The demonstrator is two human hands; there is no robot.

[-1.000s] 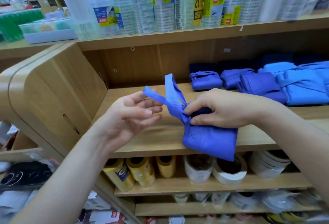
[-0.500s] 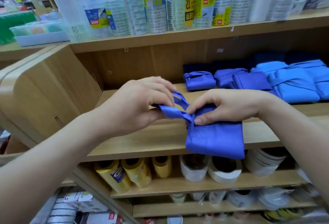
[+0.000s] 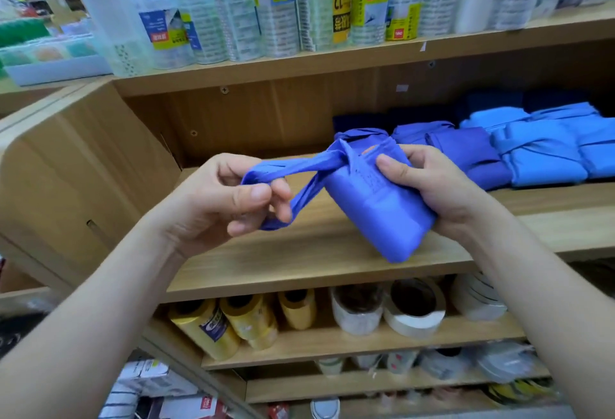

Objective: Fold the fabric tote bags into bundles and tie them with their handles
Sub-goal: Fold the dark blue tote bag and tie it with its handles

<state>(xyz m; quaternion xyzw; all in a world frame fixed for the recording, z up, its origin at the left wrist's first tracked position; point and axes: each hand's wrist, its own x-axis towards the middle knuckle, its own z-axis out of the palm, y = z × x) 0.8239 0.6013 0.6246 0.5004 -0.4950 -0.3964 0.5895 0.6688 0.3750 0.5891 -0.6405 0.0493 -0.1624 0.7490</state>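
Head view: the right hand (image 3: 432,185) grips the folded purple-blue tote bag (image 3: 376,212), thumb pressed on its near face and fingers curled behind it. The bundle is in the air, tilted, over the front of the wooden middle shelf (image 3: 299,259). Half a second ago it hung lower, across the shelf's front edge, with the right fingertips flat on the crossing of the straps. The left hand (image 3: 229,202) pinches the handles (image 3: 299,168) between thumb and curled fingers. It has drawn them out to the left, so they now run taut from what looks like a knot (image 3: 342,156) at the bundle's top; motion blur hides how tight it is. Far right on the same shelf lie finished blue bundles (image 3: 539,152). Tape rolls (image 3: 414,310) sit on the shelf below.
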